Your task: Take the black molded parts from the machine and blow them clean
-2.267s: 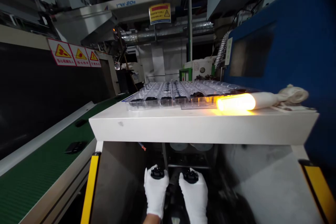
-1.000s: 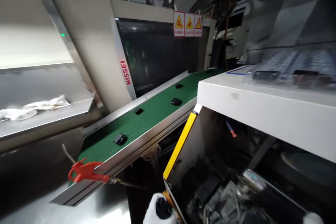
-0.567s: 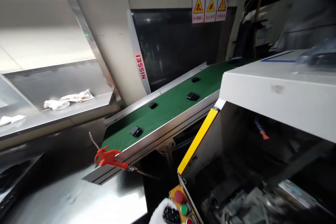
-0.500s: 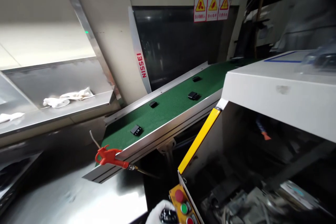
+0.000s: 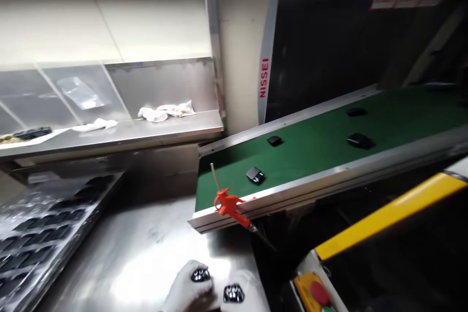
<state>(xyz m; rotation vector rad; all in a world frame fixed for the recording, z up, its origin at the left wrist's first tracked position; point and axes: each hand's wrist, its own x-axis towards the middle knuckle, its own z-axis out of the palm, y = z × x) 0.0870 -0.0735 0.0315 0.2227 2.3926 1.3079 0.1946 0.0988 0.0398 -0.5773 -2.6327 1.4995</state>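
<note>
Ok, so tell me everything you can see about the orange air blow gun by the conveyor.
The air blow gun is orange and looks like moulded plastic, with a pistol-like body. A thin, straight metal nozzle rises from it, tilted up and to the left, over the green conveyor belt. At its lower right end, a metal fitting leads into a thin dark hose. The gun sits against the conveyor's near metal side rail, though exactly how it is held there cannot be seen.

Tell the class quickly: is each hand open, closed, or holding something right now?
Left hand: closed, holding a black part.
Right hand: closed, holding another black part.
</note>
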